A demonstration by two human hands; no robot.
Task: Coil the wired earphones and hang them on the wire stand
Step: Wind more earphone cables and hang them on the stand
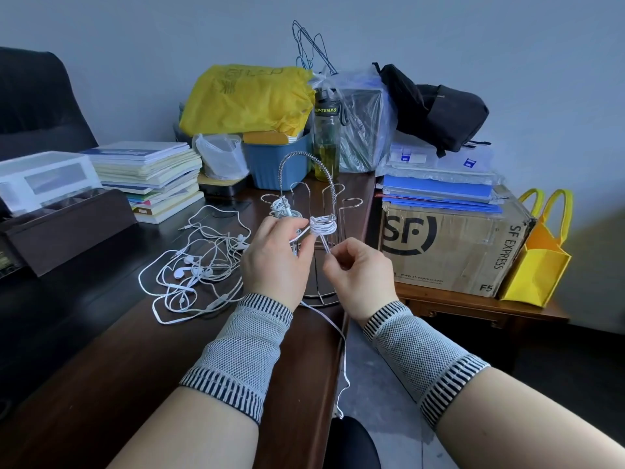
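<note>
Both hands up at the wire stand (pixel 306 211), working a white earphone bundle (pixel 323 225).

Left hand (pixel 274 255) grips the coil, right hand (pixel 355 269) pinches its trailing cord; another coil (pixel 282 208) seems hooked behind. Loose earphones (pixel 196 265) tangle on the dark desk (pixel 101 350); blue bin (pixel 275 164) holds yellow packets.

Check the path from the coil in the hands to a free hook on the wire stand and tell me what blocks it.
Nothing visible blocks it. The left hand grips the coiled earphones right in front of the wire stand, while the right hand pinches the loose end. One bundle already hangs on a left hook; the right hook looks free.
</note>
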